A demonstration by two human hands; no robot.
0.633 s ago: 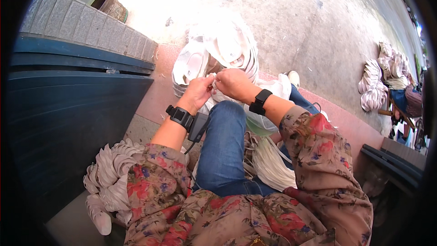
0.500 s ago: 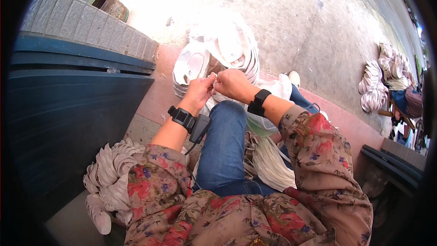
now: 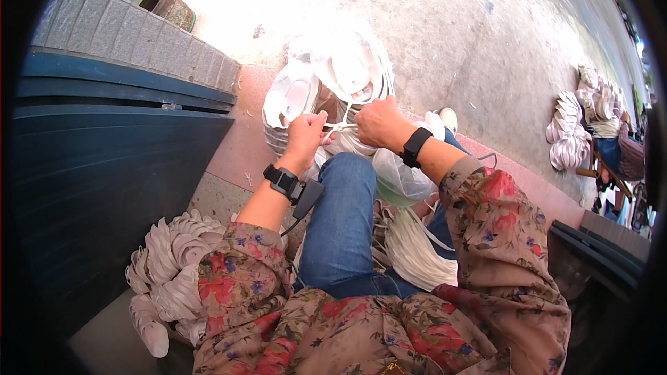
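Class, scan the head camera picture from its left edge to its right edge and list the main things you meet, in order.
Dark blue ribbed panel → bunch of white pieces by the person's left elbow → left hand → right hand → bundle of white strips beside the right thigh → far heap of white pieces on the concrete.

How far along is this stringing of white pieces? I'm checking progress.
Seemingly done: a bundle of white pieces lies by the left elbow. In hand: left hand and right hand pinch a white cord. Left: the overexposed white pile ahead.
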